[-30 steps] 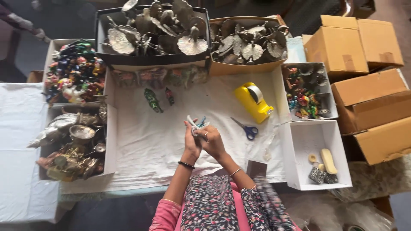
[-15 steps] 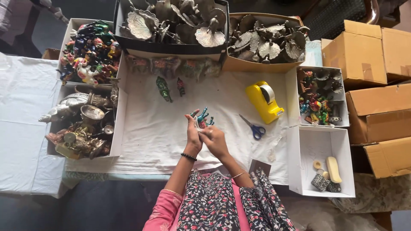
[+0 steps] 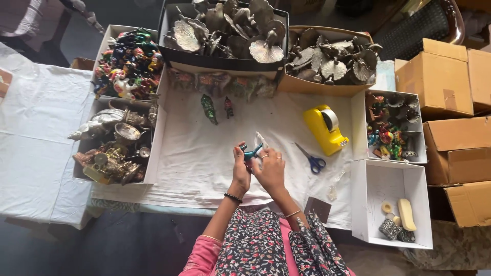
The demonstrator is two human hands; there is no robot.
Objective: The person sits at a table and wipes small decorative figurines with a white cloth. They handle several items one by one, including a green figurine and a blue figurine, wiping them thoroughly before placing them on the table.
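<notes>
Left hand (image 3: 240, 171): raised over the middle of the white cloth, fingers curled around a small teal figurine (image 3: 250, 152); dark bead bracelet at the wrist.
Right hand (image 3: 270, 171): pressed close beside the left, fingers closed on the same figurine and on a scrap of clear wrap (image 3: 261, 140) (thin, glossy, crinkled).
Teal figurine: small, glossy, painted, with thin projecting parts; held between both hands above the cloth, not lying on it.
Scissors (image 3: 310, 159): blue handles, metal blades, flat on the cloth just right of the hands.
Tape dispenser (image 3: 324, 129): yellow plastic, blocky, beyond the scissors.
Green figurines (image 3: 208, 109): two small painted pieces, lying loose further up the cloth.
Metal pieces (image 3: 232, 23): dull grey fan-shaped forms, heaped in a dark tray and in a brown box (image 3: 327, 84) beside it.
Left boxes: bright painted figures (image 3: 128, 56) above, brassy and silvery metalware (image 3: 115, 148) below.
Right white boxes (image 3: 391, 181): upper full of coloured figures, lower nearly bare with a few small items.
Surface: white cloth (image 3: 204, 163), creased, soft, spread on a table.
Room: plain cardboard cartons (image 3: 440, 76) stacked at right, dark floor at left.
</notes>
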